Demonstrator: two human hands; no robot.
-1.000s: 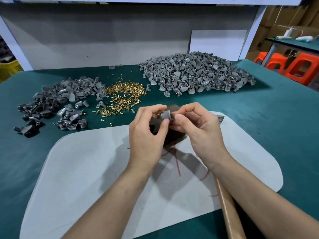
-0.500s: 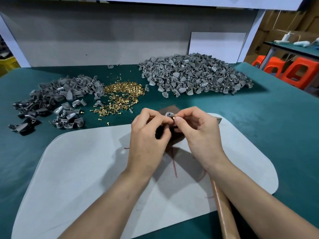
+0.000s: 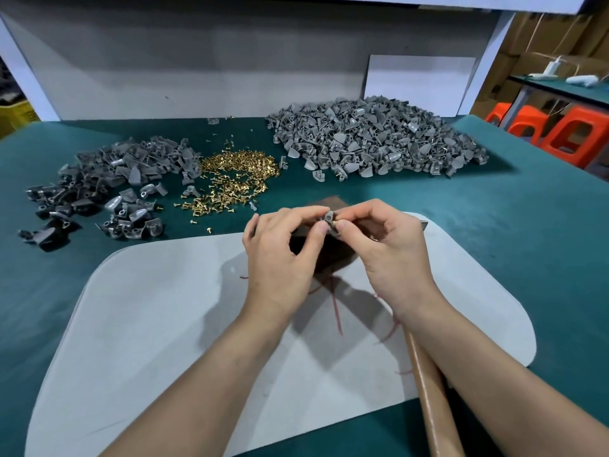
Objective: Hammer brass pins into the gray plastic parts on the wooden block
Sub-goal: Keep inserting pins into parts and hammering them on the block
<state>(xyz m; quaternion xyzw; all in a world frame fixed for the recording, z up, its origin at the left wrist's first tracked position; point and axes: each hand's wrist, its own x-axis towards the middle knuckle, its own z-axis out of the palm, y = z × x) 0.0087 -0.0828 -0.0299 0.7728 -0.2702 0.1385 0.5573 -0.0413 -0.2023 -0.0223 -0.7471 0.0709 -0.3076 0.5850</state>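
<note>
In the head view, your left hand (image 3: 280, 255) pinches the gray plastic part (image 3: 329, 222) just above the wooden block (image 3: 331, 258), at the far edge of the mat (image 3: 164, 324). A second ago the part showed no pin. Now your right hand (image 3: 392, 249) pinches a brass pin (image 3: 336, 223) against it, so seating seems begun. The hammer handle (image 3: 431, 390) lies beneath your right forearm.

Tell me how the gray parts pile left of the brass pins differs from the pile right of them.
The right pile is much larger and heaped higher; the left pile is smaller, flatter and scattered. The left pile looks darker, some parts nearly black; the right pile is even light gray. Both lie on the green table beside the brass pins.
</note>
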